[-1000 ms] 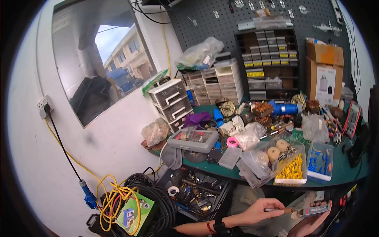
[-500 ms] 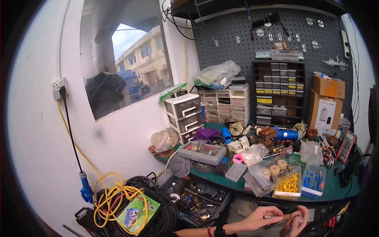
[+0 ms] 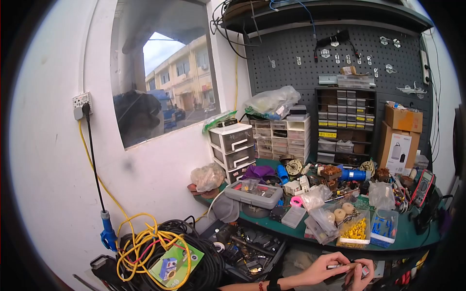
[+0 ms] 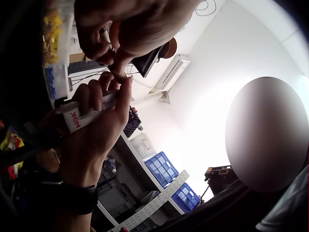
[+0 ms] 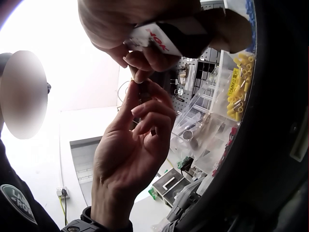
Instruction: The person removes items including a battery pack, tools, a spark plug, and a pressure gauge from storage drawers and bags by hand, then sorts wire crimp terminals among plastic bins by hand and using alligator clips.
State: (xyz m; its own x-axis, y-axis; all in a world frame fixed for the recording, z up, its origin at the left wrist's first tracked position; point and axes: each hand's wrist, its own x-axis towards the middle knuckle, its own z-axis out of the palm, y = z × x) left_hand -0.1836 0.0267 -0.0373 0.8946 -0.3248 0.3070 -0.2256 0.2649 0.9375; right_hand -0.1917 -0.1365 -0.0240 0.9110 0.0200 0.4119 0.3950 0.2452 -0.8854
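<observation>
My left hand [image 3: 321,269] pinches a thin silver-and-white piece that looks like a spark plug [image 3: 334,266]. A brown cardboard sleeve [image 3: 350,266] extends from it toward my other hand. Beside it, my right hand [image 3: 361,275] has the fingers curled round a small white box [image 4: 74,119] lettered NGK, held against the palm. In the left wrist view, the right thumb and fingertips meet the end of the sleeve, close below the left fingers. The fingers of both hands hide most of the plug.
Bins of yellow [image 3: 355,229] and blue terminals [image 3: 384,225] stand on the green bench [image 3: 264,221] just beyond my hands. Left of them, an open drawer [image 3: 250,247] holds tools and fittings. Coiled cables and a green box [image 3: 177,264] lie farther left.
My right hand has turned from palm-up under the box to fingers raised at the sleeve's end. It has come closer to my left hand. The head view has tilted upward.
</observation>
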